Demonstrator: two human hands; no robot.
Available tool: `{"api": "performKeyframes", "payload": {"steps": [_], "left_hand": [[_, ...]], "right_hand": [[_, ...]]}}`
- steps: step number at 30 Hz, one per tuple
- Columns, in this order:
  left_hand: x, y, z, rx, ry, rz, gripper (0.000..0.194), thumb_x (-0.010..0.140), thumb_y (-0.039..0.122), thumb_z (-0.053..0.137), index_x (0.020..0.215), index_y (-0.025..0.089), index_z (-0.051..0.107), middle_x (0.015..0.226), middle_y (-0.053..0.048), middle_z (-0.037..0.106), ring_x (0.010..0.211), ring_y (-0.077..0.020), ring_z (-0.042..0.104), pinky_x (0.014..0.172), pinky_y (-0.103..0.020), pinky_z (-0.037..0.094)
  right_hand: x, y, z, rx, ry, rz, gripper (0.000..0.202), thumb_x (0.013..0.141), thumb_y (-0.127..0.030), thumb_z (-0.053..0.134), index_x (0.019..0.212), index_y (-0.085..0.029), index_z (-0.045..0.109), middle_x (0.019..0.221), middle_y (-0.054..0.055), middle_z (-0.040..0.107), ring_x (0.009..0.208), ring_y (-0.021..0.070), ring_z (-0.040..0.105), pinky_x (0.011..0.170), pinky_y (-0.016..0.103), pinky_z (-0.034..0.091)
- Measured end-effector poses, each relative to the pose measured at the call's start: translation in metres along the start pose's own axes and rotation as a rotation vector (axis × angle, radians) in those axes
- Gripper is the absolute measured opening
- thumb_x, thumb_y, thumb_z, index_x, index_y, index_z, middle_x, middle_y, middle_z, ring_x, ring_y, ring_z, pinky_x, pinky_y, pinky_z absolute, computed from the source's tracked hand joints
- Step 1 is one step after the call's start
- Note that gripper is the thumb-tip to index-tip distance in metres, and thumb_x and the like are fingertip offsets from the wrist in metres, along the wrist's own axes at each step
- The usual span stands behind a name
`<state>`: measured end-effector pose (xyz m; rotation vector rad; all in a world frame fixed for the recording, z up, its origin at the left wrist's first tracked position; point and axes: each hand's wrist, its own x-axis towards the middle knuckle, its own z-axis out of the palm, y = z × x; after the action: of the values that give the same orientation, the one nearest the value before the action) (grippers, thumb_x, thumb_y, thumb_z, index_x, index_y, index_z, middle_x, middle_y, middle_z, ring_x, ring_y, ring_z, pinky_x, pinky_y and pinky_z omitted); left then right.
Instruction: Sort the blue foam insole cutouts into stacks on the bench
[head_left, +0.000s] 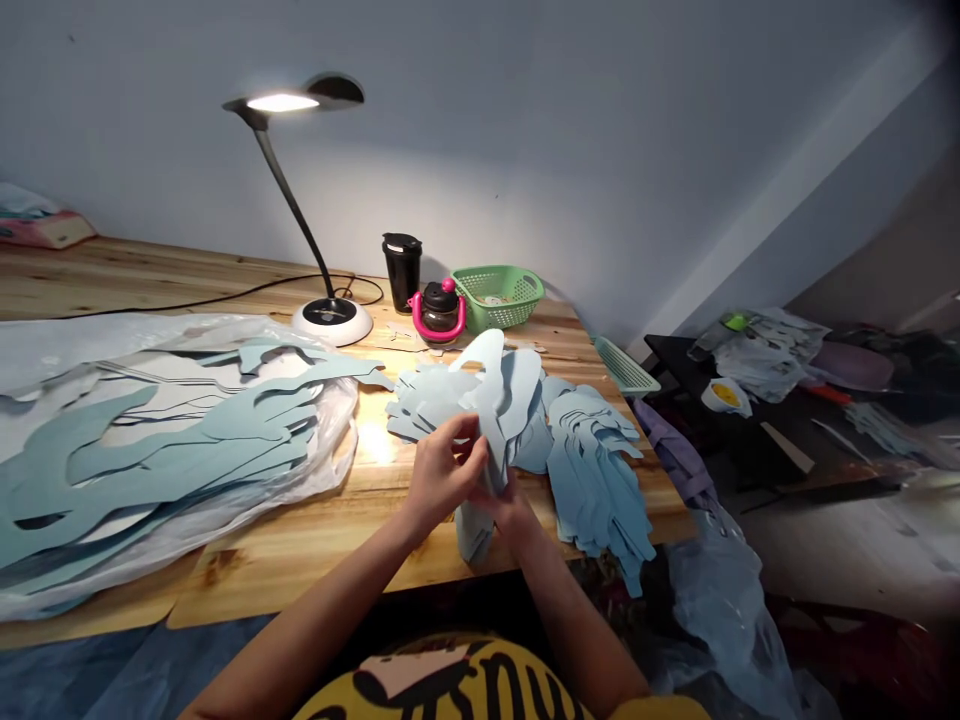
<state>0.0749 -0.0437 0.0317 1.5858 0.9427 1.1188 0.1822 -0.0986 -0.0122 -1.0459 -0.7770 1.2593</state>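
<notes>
Close to the table's front edge, my left hand (442, 470) pinches a bundle of light blue cut-out sheet pieces (491, 385) with thumb and fingers. My right hand (512, 505) grips the lower part of that bundle from the right; some of its fingers are hidden behind the pieces. The bundle's curved ends stand up above my hands, and a narrower end hangs below. Beyond my hands lies a loose pile of similar blue pieces (424, 395). To the right, a fanned stack of blue pieces (600, 470) reaches over the table edge.
A plastic bag (341, 430) with large blue cut-out sheets (217, 430) covers the left side. At the back stand a lit desk lamp (332, 318), a black tumbler (403, 270), a pink-handled bottle (439, 315) and a green basket (499, 300). A cluttered dark table (765, 450) stands right.
</notes>
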Motion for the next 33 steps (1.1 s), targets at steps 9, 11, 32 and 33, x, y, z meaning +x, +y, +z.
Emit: {"api": "performKeyframes", "payload": {"steps": [9,11,32,33], "left_hand": [[-0.008,-0.006,-0.025,0.271,-0.177,0.137,0.009,0.082,0.026,0.051,0.076,0.021,0.055,0.077,-0.002,0.061,0.076,-0.0182,0.058,0.066,-0.029,0.047],[-0.013,-0.008,-0.027,0.33,-0.297,0.154,0.01,0.082,0.025,0.049,0.075,0.021,0.055,0.076,-0.003,0.06,0.076,-0.0196,0.058,0.068,-0.031,0.048],[0.049,-0.057,-0.072,1.023,-0.478,0.514,0.075,0.08,0.033,0.078,0.149,0.024,0.048,0.151,-0.021,0.046,0.145,-0.041,0.036,0.117,-0.072,0.019],[0.046,-0.062,-0.083,1.005,-0.41,0.482,0.074,0.082,0.036,0.077,0.149,0.022,0.048,0.151,-0.021,0.046,0.144,-0.0397,0.039,0.118,-0.069,0.021]], "right_hand": [[0.014,-0.002,0.001,0.294,0.002,0.026,0.046,0.078,-0.062,0.074,0.104,-0.024,0.07,0.097,0.004,0.076,0.097,0.0235,0.071,0.083,0.034,0.058],[0.013,-0.005,0.003,0.308,-0.003,0.012,0.037,0.076,-0.052,0.08,0.1,-0.026,0.069,0.091,0.001,0.074,0.092,0.0214,0.07,0.083,0.032,0.057],[-0.011,0.026,-0.028,0.04,0.062,0.323,0.038,0.071,-0.049,0.084,0.092,-0.019,0.077,0.088,0.011,0.075,0.07,0.0226,0.07,0.063,0.038,0.062],[-0.01,0.027,-0.031,0.013,0.082,0.249,0.035,0.071,-0.046,0.085,0.092,-0.02,0.077,0.086,0.01,0.075,0.068,0.0217,0.07,0.06,0.036,0.061]]}}
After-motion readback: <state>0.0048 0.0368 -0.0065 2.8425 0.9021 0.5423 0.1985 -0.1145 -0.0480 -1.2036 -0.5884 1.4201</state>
